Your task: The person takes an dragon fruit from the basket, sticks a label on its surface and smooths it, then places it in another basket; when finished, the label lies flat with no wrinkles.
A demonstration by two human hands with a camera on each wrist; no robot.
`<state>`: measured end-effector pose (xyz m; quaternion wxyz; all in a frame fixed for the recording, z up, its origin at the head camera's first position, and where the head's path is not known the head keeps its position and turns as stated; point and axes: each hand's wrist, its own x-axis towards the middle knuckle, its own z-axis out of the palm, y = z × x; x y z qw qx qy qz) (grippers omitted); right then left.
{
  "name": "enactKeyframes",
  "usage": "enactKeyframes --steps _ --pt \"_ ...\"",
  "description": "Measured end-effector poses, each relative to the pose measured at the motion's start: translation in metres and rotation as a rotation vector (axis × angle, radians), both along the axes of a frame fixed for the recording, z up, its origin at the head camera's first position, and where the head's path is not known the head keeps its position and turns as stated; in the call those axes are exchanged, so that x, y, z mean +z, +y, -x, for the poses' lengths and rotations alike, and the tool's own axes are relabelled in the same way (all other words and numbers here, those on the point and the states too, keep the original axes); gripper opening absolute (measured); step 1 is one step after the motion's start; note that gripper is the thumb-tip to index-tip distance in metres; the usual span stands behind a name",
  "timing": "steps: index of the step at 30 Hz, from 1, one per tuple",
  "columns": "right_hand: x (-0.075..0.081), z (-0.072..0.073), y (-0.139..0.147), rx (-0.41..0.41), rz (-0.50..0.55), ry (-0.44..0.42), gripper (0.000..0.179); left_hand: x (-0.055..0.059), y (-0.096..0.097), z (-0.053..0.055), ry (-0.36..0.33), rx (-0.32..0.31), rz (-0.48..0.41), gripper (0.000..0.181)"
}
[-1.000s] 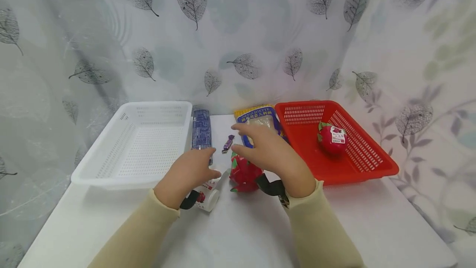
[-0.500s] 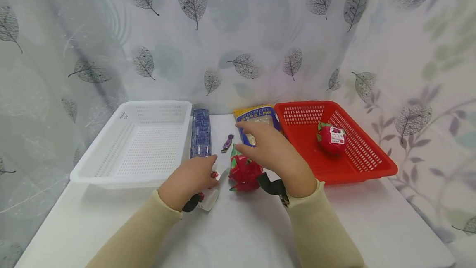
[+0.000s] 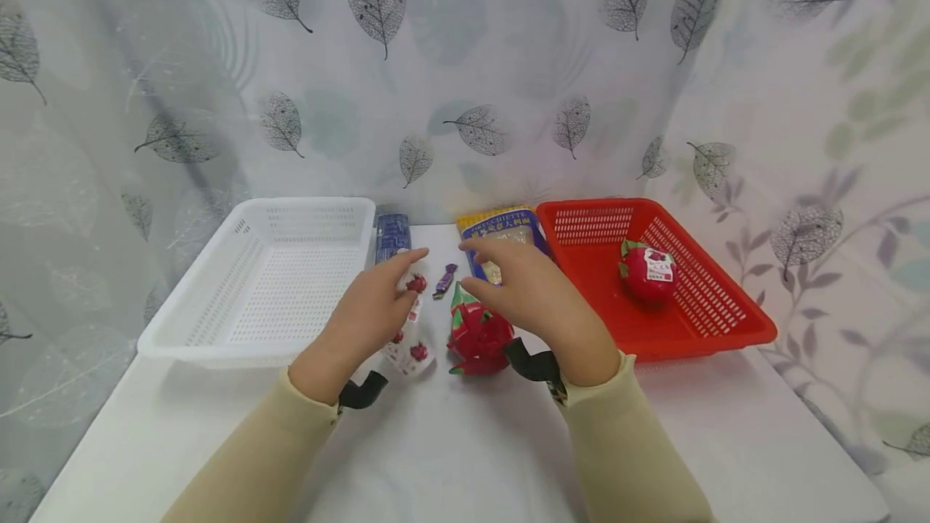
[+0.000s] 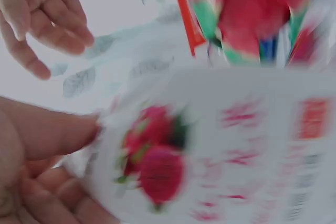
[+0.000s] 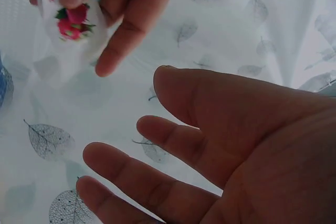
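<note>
My left hand [image 3: 354,315] pinches a white roll of dragon fruit stickers [image 3: 419,352] between thumb and fingers. The strip shows red fruit prints and pink lettering, large and blurred in the left wrist view [image 4: 226,156]. Part of the roll is hidden behind the left hand. My right hand [image 3: 529,290] hovers with fingers spread and nothing in its grasp, as the right wrist view [image 5: 184,150] also shows. Just below and left of it, a red dragon fruit [image 3: 479,339] with green tips sits on the table, partly covered by that hand.
A white basket [image 3: 254,345] stands at left. On the right, a red basket [image 3: 697,337] holds another dragon fruit [image 3: 647,273] bearing a white sticker. Between them lie a long blue packet [image 3: 393,234], a purple wrapped candy [image 3: 446,281] and a blue-and-yellow orecchiette bag [image 3: 501,224].
The left hand has lifted and turned, its index finger pointing farther forward, bringing the printed sticker strip into view. The right hand has stayed nearly still.
</note>
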<state>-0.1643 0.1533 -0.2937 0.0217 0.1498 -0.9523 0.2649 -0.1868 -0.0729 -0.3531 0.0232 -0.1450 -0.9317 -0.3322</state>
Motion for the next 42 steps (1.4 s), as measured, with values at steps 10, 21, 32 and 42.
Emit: enactKeyframes --steps 10,21,32,42 --pt "-0.011 0.005 -0.015 0.034 0.009 0.278 0.042 0.004 0.001 -0.007 0.107 0.005 -0.238 0.065" --pt "-0.025 0.013 -0.029 0.148 -0.014 0.498 0.031 0.003 0.001 -0.009 0.083 -0.062 -0.352 0.056" --pt "-0.030 0.016 -0.030 0.227 0.036 0.629 0.026 0.010 -0.003 -0.013 -0.069 -0.106 -0.599 0.040" --pt "-0.035 0.019 -0.031 0.248 0.003 0.753 0.021 0.014 -0.005 -0.016 -0.158 -0.067 -0.699 0.039"
